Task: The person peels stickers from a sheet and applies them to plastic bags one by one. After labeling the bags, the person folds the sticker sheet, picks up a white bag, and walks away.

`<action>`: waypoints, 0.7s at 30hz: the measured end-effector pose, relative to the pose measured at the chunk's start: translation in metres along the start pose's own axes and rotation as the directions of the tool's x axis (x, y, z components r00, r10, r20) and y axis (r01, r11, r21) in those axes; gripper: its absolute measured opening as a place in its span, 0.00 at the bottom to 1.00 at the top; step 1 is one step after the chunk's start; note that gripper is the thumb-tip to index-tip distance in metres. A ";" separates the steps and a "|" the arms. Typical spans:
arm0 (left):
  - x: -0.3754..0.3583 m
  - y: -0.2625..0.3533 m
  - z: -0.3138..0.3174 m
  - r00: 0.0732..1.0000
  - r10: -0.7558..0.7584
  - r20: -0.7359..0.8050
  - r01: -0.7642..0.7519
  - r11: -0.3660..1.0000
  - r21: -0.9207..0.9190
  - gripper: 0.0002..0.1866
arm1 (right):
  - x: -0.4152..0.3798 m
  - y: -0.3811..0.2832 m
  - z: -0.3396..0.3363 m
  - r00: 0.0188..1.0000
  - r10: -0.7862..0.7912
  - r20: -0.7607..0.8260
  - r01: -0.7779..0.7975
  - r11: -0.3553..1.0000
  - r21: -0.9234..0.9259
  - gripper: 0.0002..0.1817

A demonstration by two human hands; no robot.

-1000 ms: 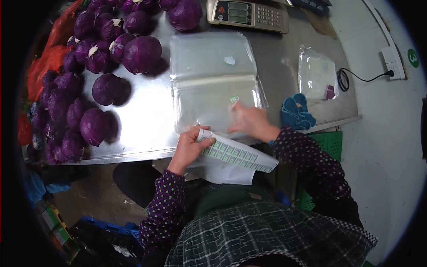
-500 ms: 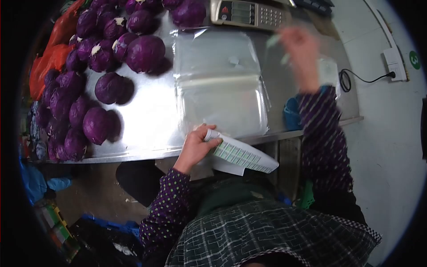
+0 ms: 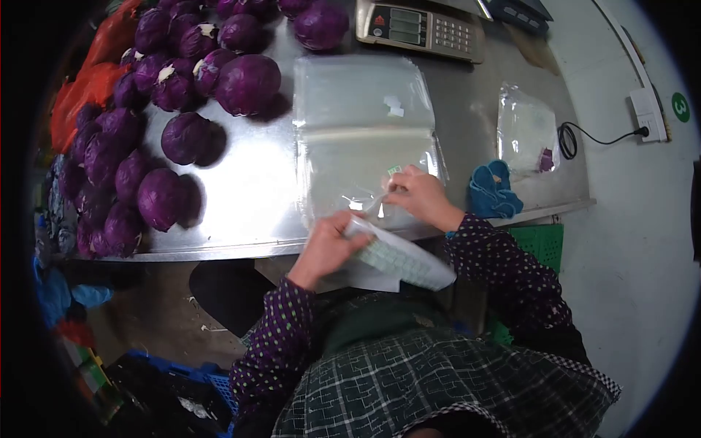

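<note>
My left hand (image 3: pixel 328 247) grips a sheet of printed labels (image 3: pixel 405 255) at the table's front edge, thumb on top. Over the lower half of the clear plastic bags (image 3: pixel 358 157), my right hand (image 3: pixel 422 197) has its thumb and fingers pinched together. A small green-and-white label (image 3: pixel 394 171) shows just above its fingertips; whether the fingers hold it, I cannot tell. The bags lie flat in a stack on the metal table (image 3: pixel 241 197), with small white pieces (image 3: pixel 394 106) on the upper half.
Several purple cabbages (image 3: pixel 162 197) cover the table's left side beside red mesh bags (image 3: pixel 80 95). A scale (image 3: pixel 420 29) stands at the back. Right of the bags are a blue cloth (image 3: pixel 493 191), a small plastic bag (image 3: pixel 522 131) and a black cable (image 3: pixel 568 140).
My right hand has come down and left from the table's upper right to the plastic bags. My left hand still holds the label sheet. The view has shifted slightly.
</note>
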State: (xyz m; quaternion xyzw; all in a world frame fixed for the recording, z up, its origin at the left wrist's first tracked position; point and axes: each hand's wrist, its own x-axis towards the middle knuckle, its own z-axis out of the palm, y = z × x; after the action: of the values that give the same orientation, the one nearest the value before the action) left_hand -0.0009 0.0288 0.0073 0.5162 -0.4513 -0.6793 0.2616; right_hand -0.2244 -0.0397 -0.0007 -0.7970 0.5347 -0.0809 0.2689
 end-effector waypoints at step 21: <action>0.007 -0.010 0.011 0.971 0.240 -0.010 -0.220 0.902 0.371 0.09 | 0.026 0.014 -0.021 0.953 0.046 0.301 -0.144 0.939 0.312 0.12</action>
State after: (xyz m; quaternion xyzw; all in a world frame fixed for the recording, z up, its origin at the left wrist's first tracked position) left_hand -0.0120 0.0314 -0.0036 0.5176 -0.6206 -0.5328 0.2510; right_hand -0.2333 -0.0737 0.0058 -0.7166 0.5069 -0.0390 0.4775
